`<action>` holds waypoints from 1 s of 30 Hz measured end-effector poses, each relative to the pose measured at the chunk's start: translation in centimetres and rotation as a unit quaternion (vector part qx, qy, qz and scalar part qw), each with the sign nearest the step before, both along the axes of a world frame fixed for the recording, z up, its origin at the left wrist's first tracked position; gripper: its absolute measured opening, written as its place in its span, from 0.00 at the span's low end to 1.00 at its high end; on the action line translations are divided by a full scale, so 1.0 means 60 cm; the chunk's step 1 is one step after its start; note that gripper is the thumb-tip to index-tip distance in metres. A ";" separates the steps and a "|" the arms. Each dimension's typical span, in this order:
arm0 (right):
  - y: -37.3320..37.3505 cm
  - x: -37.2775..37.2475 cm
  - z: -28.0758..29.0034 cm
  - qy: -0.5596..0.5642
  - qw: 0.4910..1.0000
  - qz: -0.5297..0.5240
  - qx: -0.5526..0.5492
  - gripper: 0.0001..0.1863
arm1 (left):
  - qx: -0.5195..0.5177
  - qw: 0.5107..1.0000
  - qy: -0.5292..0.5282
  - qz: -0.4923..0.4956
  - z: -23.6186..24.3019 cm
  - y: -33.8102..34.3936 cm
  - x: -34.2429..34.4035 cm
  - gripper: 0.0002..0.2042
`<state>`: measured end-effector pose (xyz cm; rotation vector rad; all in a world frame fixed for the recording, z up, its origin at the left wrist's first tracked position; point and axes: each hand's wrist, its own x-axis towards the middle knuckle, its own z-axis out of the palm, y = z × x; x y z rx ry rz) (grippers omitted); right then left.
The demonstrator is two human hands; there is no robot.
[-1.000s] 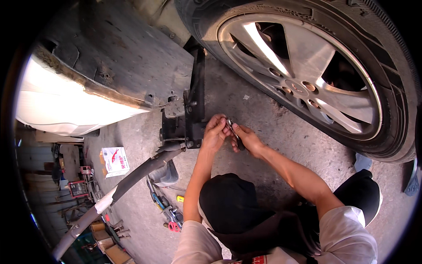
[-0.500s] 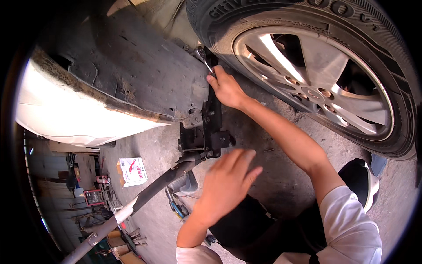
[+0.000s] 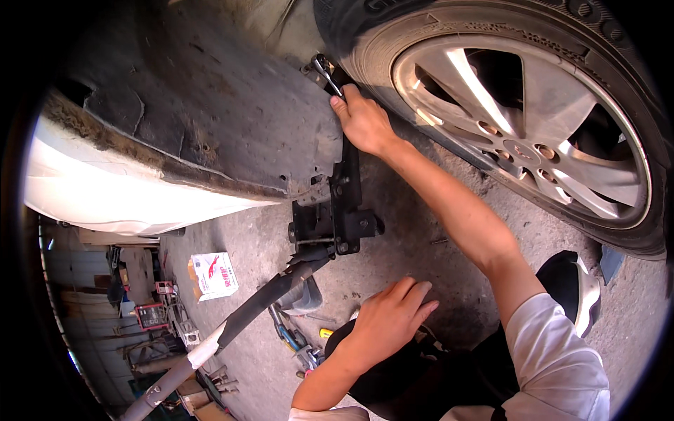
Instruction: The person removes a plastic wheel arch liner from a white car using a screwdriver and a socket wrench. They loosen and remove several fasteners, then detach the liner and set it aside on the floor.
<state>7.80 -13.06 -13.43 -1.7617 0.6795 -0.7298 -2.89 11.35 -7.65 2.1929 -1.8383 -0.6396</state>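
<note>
My right hand (image 3: 366,123) is closed round the handle of a ratchet wrench (image 3: 328,74). The chrome head of the wrench sits beside the dark wheel-arch liner (image 3: 232,105), close to the tyre; what it engages is too small to make out. My left hand (image 3: 393,317) rests above my knee, its fingers loosely bent and the thumb apart, with nothing visible in it. Between my hands and the liner stands a black jack (image 3: 344,217), its long handle (image 3: 253,309) running down to the lower left.
A car wheel (image 3: 519,133) fills the upper right, close beside my right forearm. The white car body panel (image 3: 126,189) curves along the left. On the concrete floor lie a white and orange box (image 3: 214,274) and several tools (image 3: 291,340). Shelving with clutter stands far left.
My left hand has moved down and right, away from the jack toward my knee. My right hand keeps its grip on the ratchet wrench, slightly higher in view. The view has shifted a little.
</note>
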 end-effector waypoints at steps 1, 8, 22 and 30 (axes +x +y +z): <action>-0.002 -0.001 -0.002 0.000 1.000 0.003 -0.001 0.17 | -0.001 1.000 0.003 0.004 0.002 -0.001 -0.001 0.12; -0.012 -0.004 -0.005 0.036 0.999 0.009 -0.040 0.16 | -0.026 0.999 0.005 0.029 0.010 -0.009 -0.001 0.12; 0.022 -0.008 0.033 -0.002 0.999 -0.029 -0.028 0.21 | -0.018 0.998 0.046 0.047 0.007 -0.027 -0.005 0.11; -0.002 0.006 -0.011 0.023 0.998 -0.051 -0.032 0.21 | -0.034 0.997 0.057 0.043 0.008 -0.037 -0.008 0.10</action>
